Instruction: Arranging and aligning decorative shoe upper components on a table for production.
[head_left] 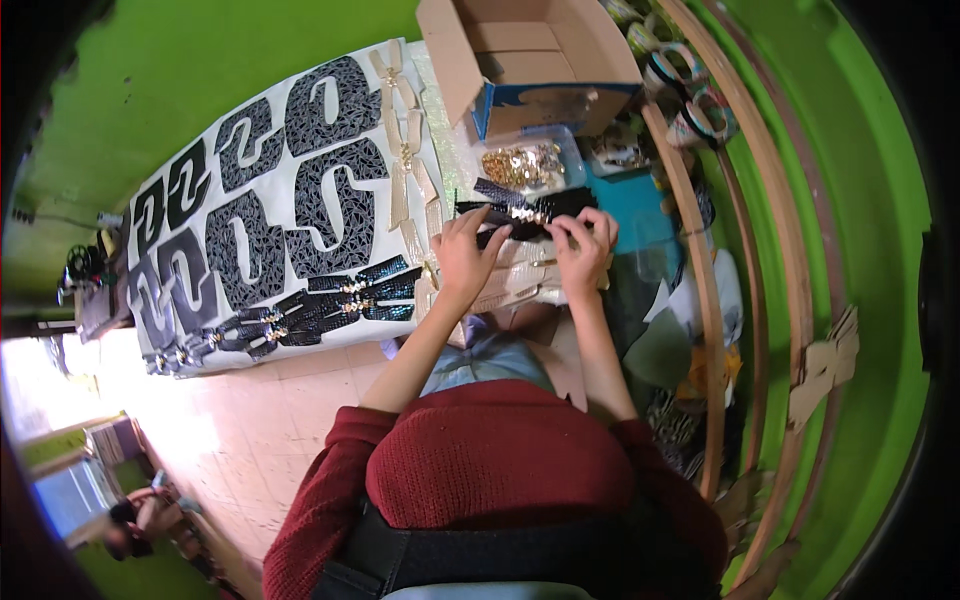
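Head view: left hand and right hand gripped black sequined strap; cardboard box and ornament tray occupied upper centre.

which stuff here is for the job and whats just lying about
Probably for the job:
black shiny piece in left hand and right hand
clear tray of gold bits
similar black pieces

Probably just lying about:
open cardboard box
tan scrap
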